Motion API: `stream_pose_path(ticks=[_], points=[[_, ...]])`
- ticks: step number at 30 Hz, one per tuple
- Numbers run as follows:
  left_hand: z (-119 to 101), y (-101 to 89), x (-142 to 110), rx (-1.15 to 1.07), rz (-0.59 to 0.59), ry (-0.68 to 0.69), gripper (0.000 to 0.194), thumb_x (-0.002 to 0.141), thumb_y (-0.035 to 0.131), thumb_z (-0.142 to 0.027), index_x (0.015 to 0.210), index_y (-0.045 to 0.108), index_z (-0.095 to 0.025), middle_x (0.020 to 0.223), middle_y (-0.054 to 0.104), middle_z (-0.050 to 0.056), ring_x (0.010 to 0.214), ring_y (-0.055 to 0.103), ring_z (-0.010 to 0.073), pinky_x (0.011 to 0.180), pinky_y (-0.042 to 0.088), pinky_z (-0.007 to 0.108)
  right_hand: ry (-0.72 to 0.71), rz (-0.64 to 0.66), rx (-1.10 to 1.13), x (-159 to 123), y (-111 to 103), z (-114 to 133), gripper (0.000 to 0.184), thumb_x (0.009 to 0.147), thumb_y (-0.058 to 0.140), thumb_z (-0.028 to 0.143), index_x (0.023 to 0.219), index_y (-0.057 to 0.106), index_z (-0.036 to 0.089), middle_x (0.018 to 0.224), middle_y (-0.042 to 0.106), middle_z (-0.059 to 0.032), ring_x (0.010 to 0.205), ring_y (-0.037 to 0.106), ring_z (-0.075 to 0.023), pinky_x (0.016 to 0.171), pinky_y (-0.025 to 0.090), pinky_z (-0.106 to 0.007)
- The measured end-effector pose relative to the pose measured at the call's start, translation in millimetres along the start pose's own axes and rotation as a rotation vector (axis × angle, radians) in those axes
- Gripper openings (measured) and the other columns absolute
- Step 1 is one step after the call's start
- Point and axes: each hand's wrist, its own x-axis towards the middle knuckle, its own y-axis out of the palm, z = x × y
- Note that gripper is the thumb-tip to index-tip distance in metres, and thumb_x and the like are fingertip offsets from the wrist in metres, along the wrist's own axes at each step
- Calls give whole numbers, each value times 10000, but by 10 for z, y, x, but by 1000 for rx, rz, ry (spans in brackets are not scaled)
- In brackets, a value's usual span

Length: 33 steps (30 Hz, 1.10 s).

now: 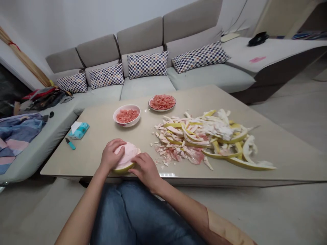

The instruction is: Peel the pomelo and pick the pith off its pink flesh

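A partly peeled pomelo (129,152) rests at the table's front edge, pale pink pith on top and yellow-green rind below. My left hand (112,153) is wrapped over its left side, thumb lying across the pith. On the right side, my right hand (145,167) grips the rind's edge between thumb and fingers. Beyond the fruit stands a white bowl (127,125) with pink pomelo pulp (127,116). Farther back, a dark-rimmed plate (162,110) is heaped with more pulp.
A large pile of peel strips and pith (204,136) spreads over the table's right half. To the left lie a small turquoise knife (70,143) and a tissue pack (79,131). A grey sofa (143,88) with checked cushions stands behind the table (99,119).
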Motion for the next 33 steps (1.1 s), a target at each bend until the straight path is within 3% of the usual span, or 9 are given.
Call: stream_pose_path(ticks=[9, 17, 23, 27, 33], points=[[-27, 48, 18, 36, -18, -3, 217, 862, 544, -265, 963, 735, -249, 1056, 704, 34, 1061, 619, 191, 1000, 467, 368, -86, 149, -238, 75, -34, 77, 122, 877, 650, 293, 866, 629, 174, 886, 622, -90, 857, 474, -241, 735, 383, -362], [-29, 64, 20, 59, -25, -12, 206, 847, 553, -248, 942, 735, -257, 1058, 715, 24, 1063, 625, 191, 1006, 473, 369, -102, 150, -176, 37, 75, 2, 119, 827, 675, 251, 796, 598, 166, 816, 614, -74, 817, 495, -220, 782, 405, -345], [-27, 52, 15, 51, -47, -17, 206, 842, 551, -236, 937, 733, -253, 1037, 718, 27, 1052, 633, 189, 1000, 479, 367, -90, 166, -245, -61, 107, 29, 210, 901, 612, 308, 737, 606, 177, 764, 633, -67, 792, 531, -216, 737, 411, -334], [-10, 47, 4, 0, -93, -59, 203, 849, 547, -251, 930, 734, -246, 1046, 712, 30, 1042, 634, 183, 1001, 479, 356, -44, 120, -330, -90, 43, 104, 277, 839, 693, 441, 847, 639, 170, 866, 649, -97, 841, 536, -257, 713, 424, -357], [-80, 99, 23, 46, -120, -159, 203, 834, 558, -262, 924, 740, -251, 1057, 712, 26, 1049, 622, 198, 1016, 462, 367, 56, -17, -213, -167, 107, 99, 219, 847, 702, 347, 966, 621, 183, 932, 643, -102, 900, 550, -262, 775, 464, -374]])
